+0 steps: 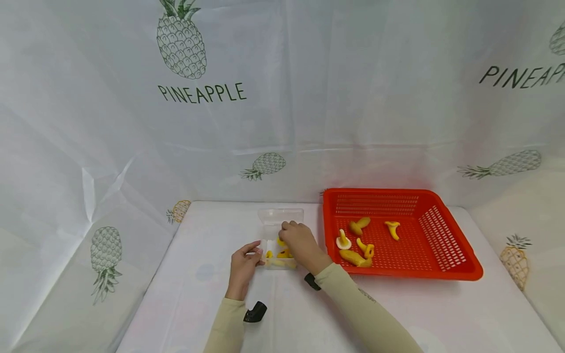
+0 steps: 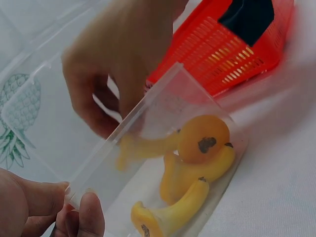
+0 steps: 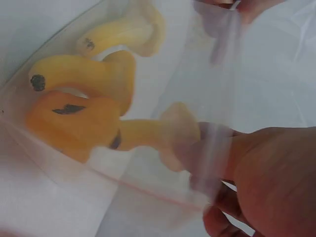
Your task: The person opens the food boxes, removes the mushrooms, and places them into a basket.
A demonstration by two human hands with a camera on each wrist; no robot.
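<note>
Pinching, left side: my left hand (image 1: 244, 264) grips the corner rim of a clear plastic box (image 2: 170, 89) between thumb and finger.
Pinching, right side: my right hand (image 1: 302, 242) reaches down into the box, thumb and fingertips on the cap of a yellow mushroom (image 2: 148, 146); plastic blurs part of the grip.
Clear plastic box: on the white table (image 1: 190, 279) in front of me, its lid (image 1: 280, 214) open on the far side, three other mushrooms (image 2: 185, 173) toward the near side. The stem of the one I hold appears to touch the most orange of them.
Red basket (image 1: 419, 250): perforated, at my right, with more mushrooms (image 1: 355, 258) mostly toward its left end.
Backdrop (image 1: 110, 44): white sheeting behind the table, printed with pineapples and the word PINEAPPLE.
</note>
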